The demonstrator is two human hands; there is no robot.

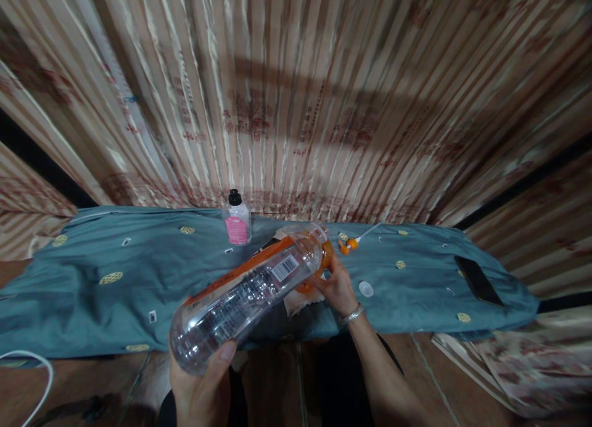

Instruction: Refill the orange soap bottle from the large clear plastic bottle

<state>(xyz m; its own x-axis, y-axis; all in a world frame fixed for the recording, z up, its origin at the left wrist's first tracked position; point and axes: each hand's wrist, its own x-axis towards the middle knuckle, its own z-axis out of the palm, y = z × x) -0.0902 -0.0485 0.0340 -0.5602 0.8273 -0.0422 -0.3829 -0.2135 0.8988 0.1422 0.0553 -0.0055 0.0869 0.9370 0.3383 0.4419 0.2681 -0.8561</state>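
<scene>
A large clear plastic bottle point(250, 297) with an orange label and a barcode is tilted across my lap, its open neck up to the right. My left hand point(203, 378) grips it around the base, thumb on its side. Near the neck, my right hand point(340, 285) has its fingers closed around an orange see-through container point(327, 257), partly hidden behind the bottle. An orange pump head point(350, 244) with a pale tube lies just beyond my right hand. Closer to my right wrist is a small white cap point(365, 289). A crumpled pale piece point(296, 305) shows under the bottle.
A teal patterned cloth point(111, 254) covers the low surface. At its back stands a clear bottle with a pink label and black cap point(237, 223). A dark phone point(478, 280) lies on the right. Striped curtains point(277, 106) hang behind; a white cable point(46, 378) curves at lower left.
</scene>
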